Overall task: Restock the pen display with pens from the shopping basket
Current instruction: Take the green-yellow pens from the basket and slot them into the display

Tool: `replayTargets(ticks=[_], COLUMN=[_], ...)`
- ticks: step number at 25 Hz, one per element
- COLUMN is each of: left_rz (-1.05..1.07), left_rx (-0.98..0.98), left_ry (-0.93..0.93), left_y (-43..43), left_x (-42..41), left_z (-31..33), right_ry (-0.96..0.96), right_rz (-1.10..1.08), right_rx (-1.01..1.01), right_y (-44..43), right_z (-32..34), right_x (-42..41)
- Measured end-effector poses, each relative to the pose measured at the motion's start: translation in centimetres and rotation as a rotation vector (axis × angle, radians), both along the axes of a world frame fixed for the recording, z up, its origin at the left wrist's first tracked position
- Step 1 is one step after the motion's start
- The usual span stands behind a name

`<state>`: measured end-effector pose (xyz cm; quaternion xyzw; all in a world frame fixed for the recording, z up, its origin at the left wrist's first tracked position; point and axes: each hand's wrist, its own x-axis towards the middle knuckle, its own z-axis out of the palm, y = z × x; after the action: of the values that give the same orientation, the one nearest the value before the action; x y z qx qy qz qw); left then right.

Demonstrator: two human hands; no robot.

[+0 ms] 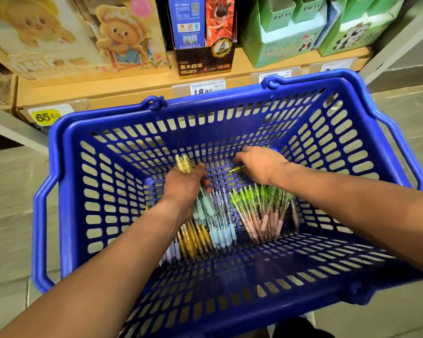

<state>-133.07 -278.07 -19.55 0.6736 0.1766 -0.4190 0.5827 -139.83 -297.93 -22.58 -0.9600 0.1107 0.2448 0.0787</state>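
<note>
Store aisle, grey floor, pale wooden shelf [132, 93] dead ahead. All the stock I see sits in the bottom of the blue perforated plastic shopping basket [66, 181], in rough fans: gold-grip pens [193, 240], pale-blue-grip pens [220, 234], pink-grip pens with green tops [266, 220] and a few white pens [172, 253] at the near left. Long axes run mostly near-to-far, tops toward the shelf.

Left hand [185, 185] is clamped round a bundle of clear pens with yellow clicker tops [184, 164]. The tops stick out the far side of the fist, tilted up-left.

Right hand [258, 164] is palm-down low at the far end of the basket, over a single yellow pen [237, 169] lying roughly crosswise, one end pointing toward the left hand.

Key relation: that stray pen lies between the two hands, right at the thumb side of the right hand, so the right is nearer. I judge it gets picked up and added to the bundle.

Hard to read:
- Right fingers are hidden behind the back of the hand, so I can't tell if the pen is pinched yet.
- Lower ends of the bundle merge with the pile under the left wrist.
- I can't pick out a pen display. The shelf shows green panda-print cardboard boxes [279, 52] and price tags [206, 90], cut off at the top.
</note>
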Motion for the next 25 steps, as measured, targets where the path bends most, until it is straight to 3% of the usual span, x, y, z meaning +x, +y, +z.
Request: replayTargets(ticks=[7, 11, 14, 19, 22, 25], left_rz=[-0.040, -0.053, -0.048, 0.042, 0.032, -0.024], left_rx=[0.018, 0.036, -0.007, -0.091, -0.133, -0.177], left_ry=[-0.019, 0.002, 0.082, 0.197, 0.219, 0.248], left_y=[-0.3, -0.9, -0.9, 1.5, 3.4, 4.6], left_x=[-0.1, -0.2, -0.8, -2.8, -3.2, -3.9], left_z=[-0.2, 0.4, 2.9, 13.2, 21.9, 32.2], right_ry=[0.164, 0.199, 0.197, 0.203, 0.202, 0.196], right_rz=[0.218, 0.238, 0.058, -0.507, -0.781, -0.946], right_rx=[-0.184, -0.087, 0.195, 0.937, 1.276, 1.492], right_y=[-1.5, -1.4, -0.3, 3.0, 4.9, 6.1], right_z=[-0.5, 0.8, 3.1, 12.2, 21.2, 32.6], right_x=[0.6, 1.7, 1.7, -2.7, -5.4, -7.0])
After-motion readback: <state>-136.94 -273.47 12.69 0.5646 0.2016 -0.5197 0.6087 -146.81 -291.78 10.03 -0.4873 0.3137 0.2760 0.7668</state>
